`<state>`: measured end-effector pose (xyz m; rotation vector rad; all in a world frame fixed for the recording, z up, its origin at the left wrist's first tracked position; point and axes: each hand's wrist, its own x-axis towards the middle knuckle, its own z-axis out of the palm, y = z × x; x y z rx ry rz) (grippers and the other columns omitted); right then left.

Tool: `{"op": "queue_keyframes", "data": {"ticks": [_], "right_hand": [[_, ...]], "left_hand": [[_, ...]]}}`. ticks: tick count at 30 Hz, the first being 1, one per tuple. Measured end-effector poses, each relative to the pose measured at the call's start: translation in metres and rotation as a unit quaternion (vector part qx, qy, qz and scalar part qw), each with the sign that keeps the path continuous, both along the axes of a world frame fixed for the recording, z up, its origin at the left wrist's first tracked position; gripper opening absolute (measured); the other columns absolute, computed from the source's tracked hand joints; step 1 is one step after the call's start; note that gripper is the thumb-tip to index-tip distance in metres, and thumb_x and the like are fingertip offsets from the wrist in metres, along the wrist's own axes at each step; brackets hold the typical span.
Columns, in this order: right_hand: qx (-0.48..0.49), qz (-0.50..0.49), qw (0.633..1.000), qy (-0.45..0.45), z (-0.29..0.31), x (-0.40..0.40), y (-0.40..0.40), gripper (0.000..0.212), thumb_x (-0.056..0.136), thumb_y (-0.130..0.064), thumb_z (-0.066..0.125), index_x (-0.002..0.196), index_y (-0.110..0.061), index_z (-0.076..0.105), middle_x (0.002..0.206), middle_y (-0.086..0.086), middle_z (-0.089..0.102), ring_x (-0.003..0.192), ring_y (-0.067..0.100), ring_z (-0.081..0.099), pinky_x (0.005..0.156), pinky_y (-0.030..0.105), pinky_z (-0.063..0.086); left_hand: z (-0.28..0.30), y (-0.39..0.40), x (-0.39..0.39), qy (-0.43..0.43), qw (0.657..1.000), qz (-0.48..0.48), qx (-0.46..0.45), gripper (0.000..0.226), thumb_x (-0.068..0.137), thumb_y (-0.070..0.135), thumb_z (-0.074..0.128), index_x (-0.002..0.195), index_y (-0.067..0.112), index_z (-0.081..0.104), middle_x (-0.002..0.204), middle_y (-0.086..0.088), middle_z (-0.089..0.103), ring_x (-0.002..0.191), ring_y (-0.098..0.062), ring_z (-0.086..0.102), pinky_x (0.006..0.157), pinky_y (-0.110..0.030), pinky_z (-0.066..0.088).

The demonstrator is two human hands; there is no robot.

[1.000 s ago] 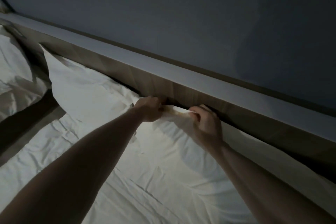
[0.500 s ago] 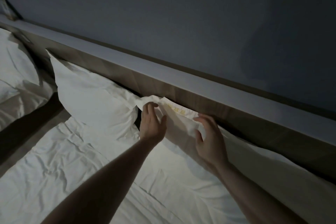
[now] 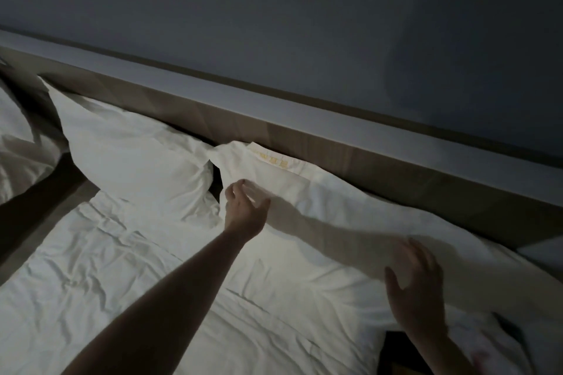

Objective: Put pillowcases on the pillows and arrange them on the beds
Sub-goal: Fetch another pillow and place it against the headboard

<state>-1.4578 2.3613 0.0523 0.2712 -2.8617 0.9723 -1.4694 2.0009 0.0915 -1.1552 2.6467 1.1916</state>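
White pillow (image 3: 350, 222) lies lengthwise along headboard (image 3: 304, 143) (label uppermost).

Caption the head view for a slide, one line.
Both open hands, left hand and right hand, smooth a white pillow lying against the wooden headboard, beside a second pillow.

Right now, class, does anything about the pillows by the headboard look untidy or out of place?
Yes. On the right pillow, a flap with yellow lettering sticks up untucked against the headboard. The left pillow looks neatly cased. Both the left hand and right hand are open.
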Motion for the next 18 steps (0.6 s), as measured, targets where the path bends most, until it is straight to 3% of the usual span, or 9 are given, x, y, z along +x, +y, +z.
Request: {"op": "queue_keyframes", "data": {"ticks": [3, 6, 9, 11, 13, 15, 18], "right_hand": [[0.059, -0.004, 0.998, -0.016, -0.010, -0.005, 0.015, 0.069, 0.086, -0.047, 0.052, 0.139, -0.003, 0.057, 0.142, 0.018, 0.057, 0.134, 0.036, 0.049, 0.108, 0.049, 0.040], [0.116, 0.008, 0.992, -0.050, -0.017, -0.010, 0.025, 0.077, 0.084, -0.051, 0.052, 0.148, -0.007, 0.050, 0.150, 0.017, 0.052, 0.140, 0.036, 0.046, 0.109, 0.055, 0.041], [0.150, 0.027, 0.986, -0.068, -0.019, -0.015, 0.028, 0.080, 0.086, -0.058, 0.046, 0.152, -0.012, 0.046, 0.157, 0.016, 0.045, 0.144, 0.036, 0.041, 0.112, 0.055, 0.036], [0.142, 0.022, 0.987, -0.068, -0.014, -0.019, 0.025, 0.080, 0.086, -0.060, 0.048, 0.152, -0.014, 0.046, 0.159, 0.013, 0.042, 0.147, 0.034, 0.037, 0.114, 0.054, 0.032], [0.135, 0.017, 0.989, -0.061, -0.009, -0.023, 0.021, 0.078, 0.088, -0.059, 0.051, 0.151, -0.014, 0.047, 0.159, 0.011, 0.041, 0.148, 0.033, 0.035, 0.116, 0.052, 0.027], [0.147, 0.017, 0.987, -0.063, -0.005, -0.024, 0.018, 0.078, 0.088, -0.060, 0.051, 0.153, -0.016, 0.046, 0.162, 0.010, 0.039, 0.150, 0.033, 0.032, 0.117, 0.052, 0.024], [0.151, 0.029, 0.985, -0.074, -0.002, -0.019, 0.016, 0.079, 0.086, -0.059, 0.052, 0.154, -0.020, 0.044, 0.164, 0.007, 0.035, 0.152, 0.034, 0.029, 0.117, 0.055, 0.025]], "left_hand": [[-0.001, 0.011, 0.003, -0.063, 0.996, -0.064, -0.022, 0.077, 0.090, 0.043, 0.072, 0.151, 0.015, 0.033, 0.155, -0.010, 0.035, 0.132, -0.036, 0.053, 0.110, -0.045, 0.044], [0.002, 0.011, 0.002, -0.092, 0.993, -0.070, -0.017, 0.079, 0.091, 0.042, 0.072, 0.153, 0.012, 0.033, 0.157, -0.012, 0.037, 0.136, -0.035, 0.051, 0.112, -0.043, 0.041], [0.004, 0.017, 0.008, -0.078, 0.992, -0.088, -0.047, 0.081, 0.090, 0.039, 0.073, 0.153, 0.012, 0.031, 0.162, -0.012, 0.028, 0.138, -0.038, 0.047, 0.112, -0.046, 0.041], [0.005, 0.024, 0.018, -0.021, 0.987, -0.109, -0.113, 0.080, 0.089, 0.032, 0.074, 0.154, 0.016, 0.030, 0.167, -0.009, 0.016, 0.142, -0.041, 0.040, 0.111, -0.050, 0.042], [0.002, 0.028, 0.027, 0.007, 0.972, -0.173, -0.158, 0.079, 0.087, 0.028, 0.074, 0.154, 0.020, 0.032, 0.167, -0.006, 0.017, 0.144, -0.039, 0.037, 0.111, -0.049, 0.043], [0.000, 0.031, 0.034, -0.031, 0.958, -0.243, -0.146, 0.082, 0.085, 0.028, 0.075, 0.154, 0.024, 0.032, 0.166, -0.002, 0.019, 0.144, -0.038, 0.035, 0.111, -0.048, 0.046], [0.000, 0.036, 0.042, -0.047, 0.954, -0.253, -0.153, 0.084, 0.083, 0.026, 0.074, 0.155, 0.028, 0.031, 0.166, 0.002, 0.016, 0.143, -0.035, 0.035, 0.106, -0.048, 0.051]]}}
